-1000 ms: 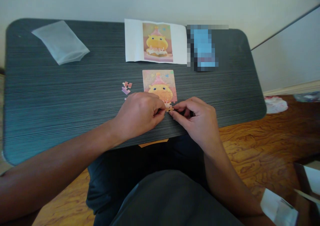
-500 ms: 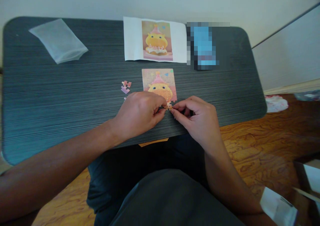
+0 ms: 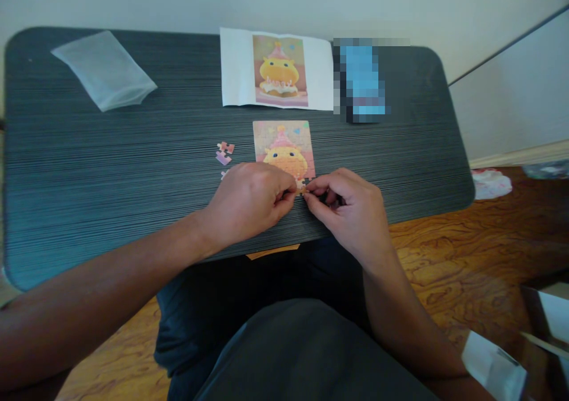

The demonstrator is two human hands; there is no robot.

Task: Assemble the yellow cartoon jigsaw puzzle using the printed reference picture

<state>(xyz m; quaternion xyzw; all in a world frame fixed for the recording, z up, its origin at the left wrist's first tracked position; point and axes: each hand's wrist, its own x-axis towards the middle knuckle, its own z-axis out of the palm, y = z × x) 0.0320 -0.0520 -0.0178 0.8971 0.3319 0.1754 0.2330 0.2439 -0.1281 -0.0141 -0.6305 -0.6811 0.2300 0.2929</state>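
A jigsaw puzzle point(image 3: 288, 146) showing a yellow animal in a pink party hat lies on the dark table, its lower left part covered by my left hand point(image 3: 251, 196). Thumb and forefinger of that hand pinch at a small puzzle piece point(image 3: 301, 189) by the puzzle's lower edge. From the other side my right hand point(image 3: 351, 205) grips the same piece between thumb and forefinger. Whether the piece is locked into the puzzle cannot be seen. Several loose pieces point(image 3: 224, 158) lie left of the puzzle, one partly behind my left hand.
Behind the puzzle lies a creased white sheet point(image 3: 320, 75) printed with the same picture. A pixelated blue object point(image 3: 362, 78) is to its right. At the far left rests a translucent bag point(image 3: 104, 72). The table's front edge point(image 3: 275, 249) runs close to my body.
Both hands stay nearly in place around the piece. My left thumb and forefinger have drawn closer together, and the piece sits slightly nearer the puzzle.
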